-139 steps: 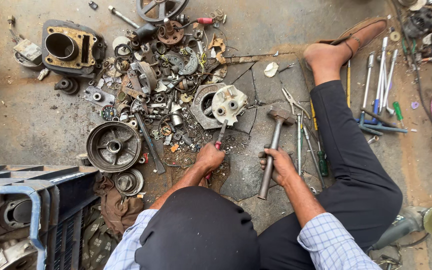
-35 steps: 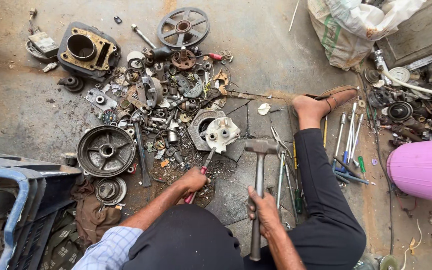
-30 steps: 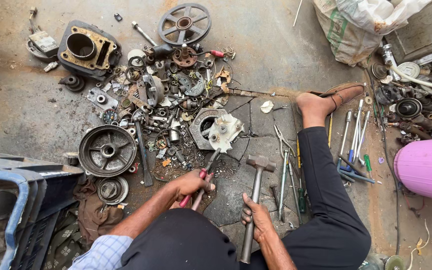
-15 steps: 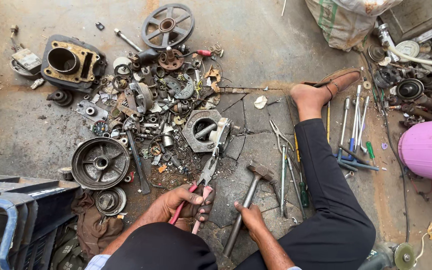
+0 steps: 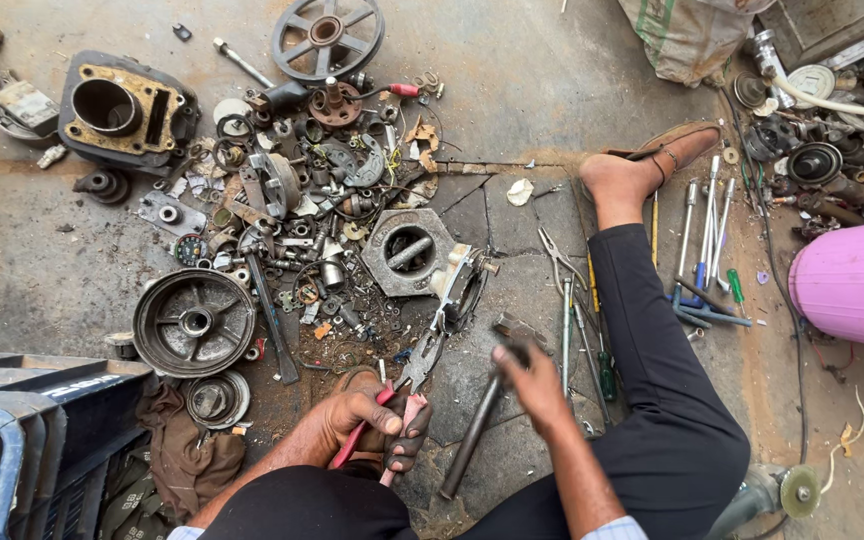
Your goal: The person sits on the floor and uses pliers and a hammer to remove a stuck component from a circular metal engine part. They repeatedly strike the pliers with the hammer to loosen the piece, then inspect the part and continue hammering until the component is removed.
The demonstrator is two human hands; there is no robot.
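My left hand (image 5: pixel 367 425) grips the red and pink handles of a pair of pliers (image 5: pixel 420 362). Their jaws pinch the lower edge of a pale metal cover (image 5: pixel 460 285), which stands on edge beside a grey square housing with a round bore (image 5: pixel 404 228). My right hand (image 5: pixel 529 385) holds a steel hammer (image 5: pixel 472 440) high on its handle, just below the head. The hammer slants, its head close to the right of the pliers' jaws and its handle end resting near my knee. Both hands are over the cracked concrete floor.
A heap of small engine parts (image 5: pixel 302 215) lies ahead, with a brake drum (image 5: pixel 195 322), a cylinder block (image 5: pixel 122 110) and a spoked pulley (image 5: pixel 327 35). Wrenches and screwdrivers (image 5: pixel 702 245) lie right of my outstretched leg (image 5: pixel 652 360). A pink drum (image 5: pixel 857 280) stands right, a blue crate (image 5: pixel 12 440) left.
The hammer has gone from upright to slanted, and my right hand has slid up toward its head. The pliers have drawn back toward me, and the pale cover now stands on edge.
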